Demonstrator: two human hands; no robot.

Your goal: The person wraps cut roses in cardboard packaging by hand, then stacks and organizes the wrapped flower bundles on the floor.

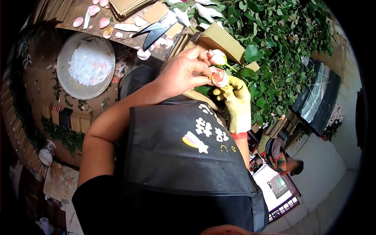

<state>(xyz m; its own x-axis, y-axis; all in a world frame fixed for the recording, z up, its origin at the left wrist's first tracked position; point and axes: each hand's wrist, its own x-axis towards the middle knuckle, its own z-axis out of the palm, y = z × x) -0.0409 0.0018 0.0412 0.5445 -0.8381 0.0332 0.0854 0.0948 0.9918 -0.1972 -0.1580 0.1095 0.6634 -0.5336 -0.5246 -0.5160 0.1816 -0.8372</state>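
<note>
My bare left hand (182, 70) pinches the outer petals at the edge of a pink rose (220, 77). My right hand (237, 102), in a pale yellow glove, has its fingers closed just below this bloom; the stem in its grip is mostly hidden. A second pink rose (216, 57) sits right beside the first, close to my left fingertips, and its green stem runs toward the glove. Behind the blooms stands a piece of corrugated cardboard (223, 41). Black-handled scissors (154, 33) lie on the worktable, beyond my left hand.
Leafy rose stems (270, 58) are heaped on the right. Loose petals (104, 22), cardboard sheets (127, 7) and white net-sleeved buds (206, 12) cover the worktable. A round tub (64, 80) of white scraps stands on the floor at left. Another person (278, 156) is at far right.
</note>
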